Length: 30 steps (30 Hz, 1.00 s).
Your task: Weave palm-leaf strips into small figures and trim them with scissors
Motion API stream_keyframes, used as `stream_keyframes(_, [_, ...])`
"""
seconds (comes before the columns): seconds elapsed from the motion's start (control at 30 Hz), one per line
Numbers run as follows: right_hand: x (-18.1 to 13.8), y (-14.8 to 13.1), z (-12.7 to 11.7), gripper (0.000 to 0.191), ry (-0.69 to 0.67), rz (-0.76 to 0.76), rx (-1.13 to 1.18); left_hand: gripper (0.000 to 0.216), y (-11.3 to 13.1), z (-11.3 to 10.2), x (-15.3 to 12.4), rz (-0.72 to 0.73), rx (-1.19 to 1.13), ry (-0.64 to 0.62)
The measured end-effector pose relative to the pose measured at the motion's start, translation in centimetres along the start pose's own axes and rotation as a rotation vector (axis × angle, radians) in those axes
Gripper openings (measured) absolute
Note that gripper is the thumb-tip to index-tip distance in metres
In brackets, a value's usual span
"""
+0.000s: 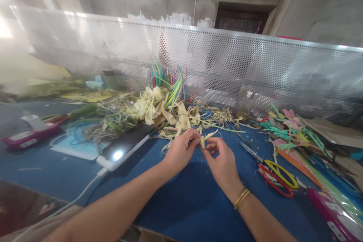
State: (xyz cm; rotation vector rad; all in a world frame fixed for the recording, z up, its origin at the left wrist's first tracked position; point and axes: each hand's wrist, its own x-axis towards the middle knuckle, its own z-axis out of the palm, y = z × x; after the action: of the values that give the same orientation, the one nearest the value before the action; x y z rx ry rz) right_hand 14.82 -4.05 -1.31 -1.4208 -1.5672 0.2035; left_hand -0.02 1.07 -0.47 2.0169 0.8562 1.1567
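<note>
Over the blue tabletop point(195, 193), both of my hands meet on a small pale-yellow corn husk strip point(202, 143). It looks folded or rolled, and a thin tail sticks out to the upper right. My left hand point(184, 147) pinches its left side between thumb and fingers. From the other side, my right hand point(222, 157) grips it with thumb and forefinger, a gold bracelet at the wrist. Fingers hide part of the strip. Just beyond lies a heap of dried corn husk point(183, 117). To the right are scissors point(276, 179) with red and yellow handles, blades apart.
A phone point(124, 149) with a bright reflection lies left, its white cable point(68, 204) running off the front edge. Coloured stems point(170, 83) stand behind the husks. A glass jar point(248, 102), coloured cut-outs point(295, 128) and a purple device point(334, 213) are right. A perforated metal screen point(227, 60) borders the back.
</note>
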Motion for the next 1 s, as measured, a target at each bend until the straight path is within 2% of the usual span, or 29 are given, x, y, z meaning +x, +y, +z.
stream_keyframes(0.17, [0.0,-0.1,-0.7,0.010,0.052,-0.232,-0.209,0.007,-0.3,0.1,0.0,0.006,-0.103,-0.002])
stream_keyframes(0.43, [0.3,1.3,-0.1,0.011,0.043,-0.136,0.037,0.011,0.3,-0.5,-0.1,0.108,0.075,-0.013])
stream_keyframes(0.73, [0.2,0.2,-1.1,0.017,0.053,-0.291,-0.308,0.019,-0.3,-0.2,0.0,0.060,0.068,-0.014])
stream_keyframes(0.87, [0.1,0.2,-0.7,0.015,0.066,-0.223,-0.185,0.020,0.0,-0.4,-0.1,0.109,0.172,-0.020])
stream_keyframes(1.0, [0.2,0.4,0.2,0.010,0.104,0.048,0.205,0.025,0.4,-0.3,-0.1,0.091,0.176,-0.046])
